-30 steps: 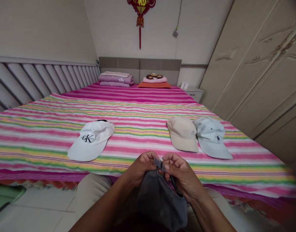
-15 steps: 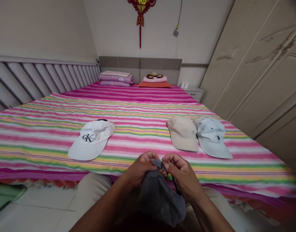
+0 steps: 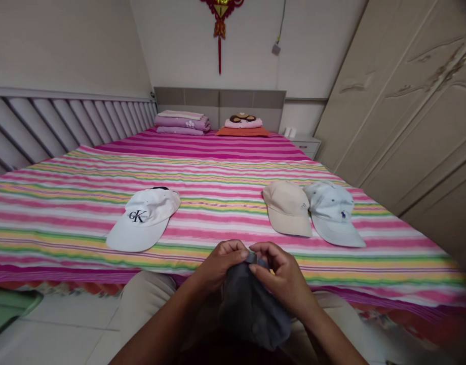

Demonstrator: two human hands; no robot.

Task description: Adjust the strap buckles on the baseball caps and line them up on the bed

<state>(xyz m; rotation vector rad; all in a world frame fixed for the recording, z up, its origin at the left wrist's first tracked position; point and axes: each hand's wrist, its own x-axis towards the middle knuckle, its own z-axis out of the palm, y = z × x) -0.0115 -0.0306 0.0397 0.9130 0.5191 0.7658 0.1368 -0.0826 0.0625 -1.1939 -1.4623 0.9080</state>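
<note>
A dark grey cap [image 3: 251,306] hangs over my lap at the bed's near edge, its strap uppermost. My left hand [image 3: 227,261] pinches the strap from the left. From the right, my right hand [image 3: 280,271] grips the strap near its buckle, fingertips close to the left ones. Beyond them on the striped sheet lie a white cap [image 3: 147,218] with dark letters at the left, and at the right a beige cap [image 3: 288,209] touching a pale blue cap [image 3: 335,215].
The bed [image 3: 218,185] has folded purple bedding [image 3: 182,124] and an orange cushion [image 3: 242,132] by the headboard [image 3: 251,104]. A wardrobe [image 3: 403,116] stands at the right, a railing [image 3: 66,121] at the left. A green stool [image 3: 12,309] is at the lower left.
My hands have come closer together at the strap, and the strap end that stuck up between them now lies lower. The grey cap has turned slightly. The view has shifted a little.
</note>
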